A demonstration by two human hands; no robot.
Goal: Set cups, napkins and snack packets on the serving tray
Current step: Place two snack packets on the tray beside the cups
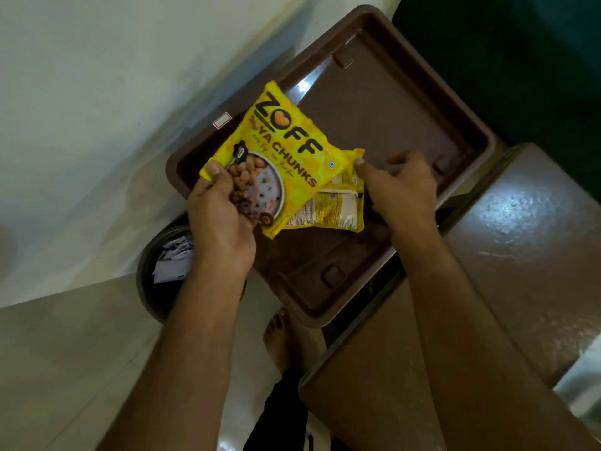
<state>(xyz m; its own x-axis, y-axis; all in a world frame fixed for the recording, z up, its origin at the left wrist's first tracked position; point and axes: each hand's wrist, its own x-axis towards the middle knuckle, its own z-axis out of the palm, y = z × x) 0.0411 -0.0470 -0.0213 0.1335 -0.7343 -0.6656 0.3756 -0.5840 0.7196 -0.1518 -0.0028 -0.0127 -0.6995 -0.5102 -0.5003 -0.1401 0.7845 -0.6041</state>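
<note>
A brown plastic serving tray (406, 102) sits tilted across the middle of the view, overhanging the floor. My left hand (221, 222) grips the lower corner of a yellow soya chunks packet (286, 138) and holds it over the tray's left part. A second yellow packet (331, 209) lies under it, back side up. My right hand (400, 187) rests at that second packet's right edge, thumb touching its top corner, fingers spread; whether it grips the packet is unclear. No cups or napkins are in view.
A brown glossy table top (520, 255) lies to the right under the tray's edge. A dark round bin (156, 275) with crumpled paper stands on the pale floor at left. A bare foot (279, 336) shows below the tray. A white wall fills the upper left.
</note>
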